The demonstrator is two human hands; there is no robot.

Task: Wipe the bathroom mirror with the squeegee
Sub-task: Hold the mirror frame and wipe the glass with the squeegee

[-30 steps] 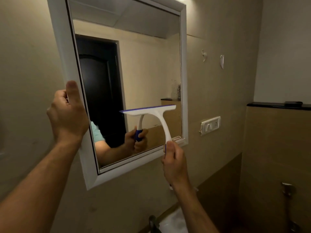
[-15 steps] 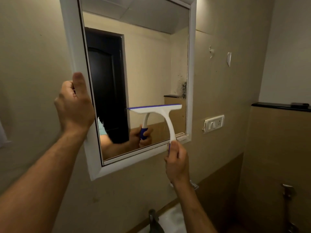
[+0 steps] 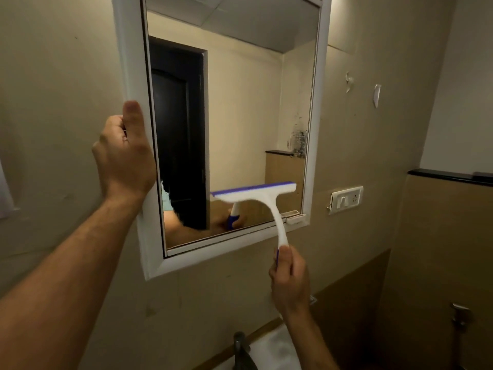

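Beige bathroom wall [image 3: 66, 62] fills most of the head view, with darker brown tile low on the right and a black ledge [image 3: 450, 177] running along the top of the tiled part. On this wall hangs the mirror [image 3: 240, 102], a tall pane in a white frame [image 3: 128, 49]; its glass reflects a dark door, a pale ceiling and the person's own arm. A patch of dark speckled marks sits on the glass near the right edge, above the reflected ledge. The person's left hand [image 3: 125, 153] grips the left side of the frame, thumb lying up the front face and the fingers curled behind the edge, clamped on it. The right hand [image 3: 289, 279] is below the frame's lower right corner, its fingers closed tight around the handle of the squeegee [image 3: 264, 198]. That tool is white with a blue blade strip along its upper edge; the wide head lies nearly level against the lower right part of the glass, slightly blurred, and the curved neck crosses the bottom of the frame down to the fist. Right of the mirror a white switch plate [image 3: 345, 200] is fixed to the wall, with two small hooks higher up. A dark tap [image 3: 240, 348] shows at the bottom edge, over a pale basin.
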